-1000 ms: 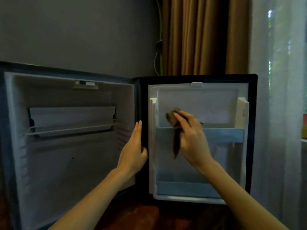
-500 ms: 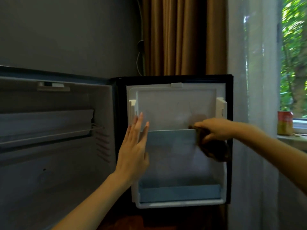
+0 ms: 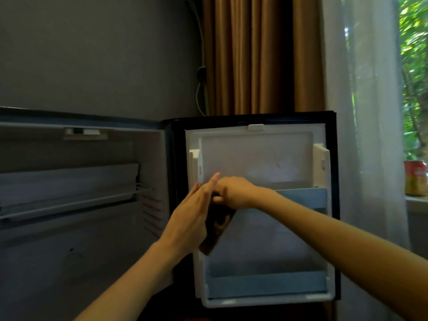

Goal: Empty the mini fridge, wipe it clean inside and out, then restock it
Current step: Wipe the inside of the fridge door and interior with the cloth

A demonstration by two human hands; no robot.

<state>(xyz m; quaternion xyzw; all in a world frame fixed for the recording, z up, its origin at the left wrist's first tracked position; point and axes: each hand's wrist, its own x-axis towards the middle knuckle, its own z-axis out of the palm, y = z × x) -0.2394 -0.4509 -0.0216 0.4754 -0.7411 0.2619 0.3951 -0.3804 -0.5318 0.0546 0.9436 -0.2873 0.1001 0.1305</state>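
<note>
Left hand (image 3: 190,218) flat, fingers straight, at the fridge door's (image 3: 261,242) left edge; right hand (image 3: 234,193) clenched on a brown cloth (image 3: 218,225).
The cloth hangs at the left end of the door's upper shelf (image 3: 301,198), partly behind the left hand; a can (image 3: 415,181) stands on the sill far right.

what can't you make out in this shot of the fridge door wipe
- Head view, brown cloth: mostly hidden by the left hand and right hand.
- Head view, fridge interior: left part cut off by the frame edge.
- Head view, can at right: label too blurred to read.
</note>
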